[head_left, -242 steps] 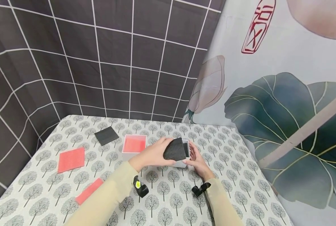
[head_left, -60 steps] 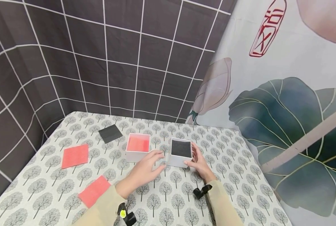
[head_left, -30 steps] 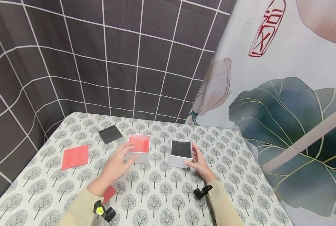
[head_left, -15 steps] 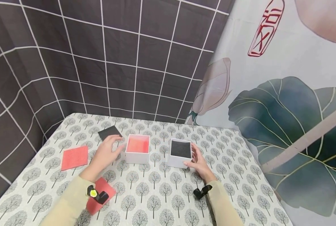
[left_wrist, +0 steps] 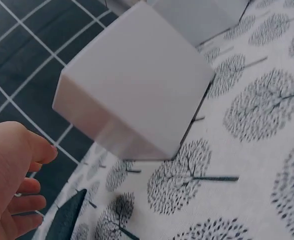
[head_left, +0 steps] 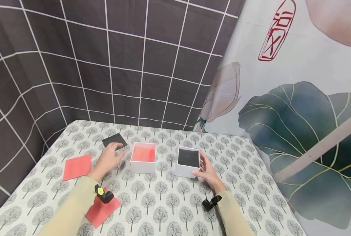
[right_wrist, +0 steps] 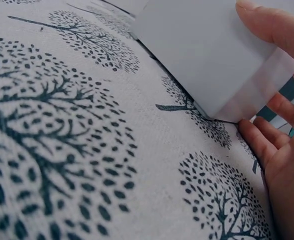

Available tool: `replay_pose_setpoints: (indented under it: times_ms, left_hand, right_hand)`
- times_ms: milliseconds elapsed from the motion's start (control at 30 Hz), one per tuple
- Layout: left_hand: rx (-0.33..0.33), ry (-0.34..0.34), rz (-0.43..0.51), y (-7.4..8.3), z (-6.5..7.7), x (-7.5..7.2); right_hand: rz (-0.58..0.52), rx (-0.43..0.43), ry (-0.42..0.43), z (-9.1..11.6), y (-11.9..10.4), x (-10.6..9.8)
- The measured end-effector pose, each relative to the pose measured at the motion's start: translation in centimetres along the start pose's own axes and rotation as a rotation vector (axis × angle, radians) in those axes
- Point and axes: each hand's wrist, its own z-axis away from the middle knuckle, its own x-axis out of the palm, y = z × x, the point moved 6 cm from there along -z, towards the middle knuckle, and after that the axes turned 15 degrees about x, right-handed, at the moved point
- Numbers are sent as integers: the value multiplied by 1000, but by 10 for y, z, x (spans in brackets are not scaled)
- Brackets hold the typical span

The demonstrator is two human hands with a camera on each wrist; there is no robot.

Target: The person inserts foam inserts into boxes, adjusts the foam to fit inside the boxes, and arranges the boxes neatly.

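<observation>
My left hand [head_left: 107,160] reaches over the near right edge of a black cloth square [head_left: 112,140], fingers loosely bent at it. In the left wrist view, the left hand [left_wrist: 12,185] shows beside the dark cloth corner [left_wrist: 67,220], with no cloth between the visible fingers. My right hand [head_left: 208,173] holds a white box [head_left: 185,171] at its right front corner, thumb on the front and fingers along the side. Inside that box lies a black cloth square [head_left: 189,158]. Left of it stands another white box [head_left: 143,167] with a red cloth square [head_left: 143,152] inside.
A red cloth square [head_left: 77,167] lies flat at the left. Another red cloth square [head_left: 102,209] lies partly under the left wrist camera [head_left: 104,195] in the head view. A tree-print cloth [head_left: 160,214] covers the table; a dark grid curtain [head_left: 122,72] hangs behind.
Earlier my left hand held a black square over the right box; that hand then came away without it and moved left past the red box to the black square. The right hand stays on its box.
</observation>
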Motion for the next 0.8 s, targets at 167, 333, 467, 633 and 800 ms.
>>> replay_pose_setpoints:
  times_ms: [167, 333, 467, 633, 800]
  left_hand:
    - [-26, -43, -42, -14, -6, 3]
    - [-42, -81, -81, -26, -10, 5]
    - [-46, -84, -111, -34, -13, 4]
    - [-54, -85, -120, -42, -18, 4]
    - [-76, -97, -116, -52, -22, 3]
  right_hand:
    - [3, 13, 0, 3, -6, 2]
    - [27, 19, 3, 10, -17, 8]
    - [26, 34, 0, 12, -18, 10]
    - [14, 31, -2, 12, -18, 8]
    - [11, 19, -7, 10, -17, 7]
